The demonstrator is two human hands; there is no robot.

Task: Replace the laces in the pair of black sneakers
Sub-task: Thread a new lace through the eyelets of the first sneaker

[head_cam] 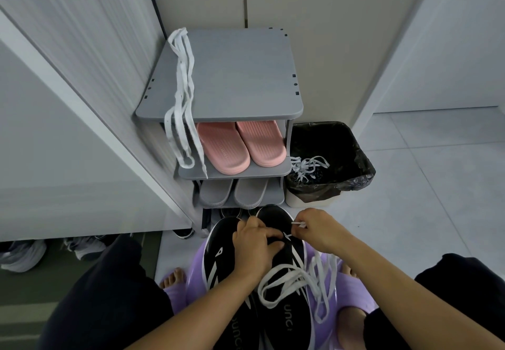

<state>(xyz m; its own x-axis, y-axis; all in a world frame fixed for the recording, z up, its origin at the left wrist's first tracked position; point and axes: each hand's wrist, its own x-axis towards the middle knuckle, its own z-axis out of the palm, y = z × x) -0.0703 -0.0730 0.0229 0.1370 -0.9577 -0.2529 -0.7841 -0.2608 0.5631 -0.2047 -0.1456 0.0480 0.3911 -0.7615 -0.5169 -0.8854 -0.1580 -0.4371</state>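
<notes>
Two black sneakers with white stripes lie side by side on a purple stool (332, 292) between my knees: the left sneaker (221, 257) and the right sneaker (284, 289). My left hand (254, 243) grips the right sneaker's front at its lowest eyelets. My right hand (314, 226) pinches the tip of a white lace (289, 278) just right of the toe. The rest of this lace lies in loose loops over the right sneaker's opening and the stool. Another white lace (181, 98) hangs over the left edge of the grey shoe rack (240, 76).
The rack stands straight ahead with pink slippers (237, 145) and grey slippers (233, 192) on lower shelves. A bin with a black bag (328, 155), holding discarded laces, stands right of it. White cabinets on the left, more shoes beneath them; tiled floor to the right.
</notes>
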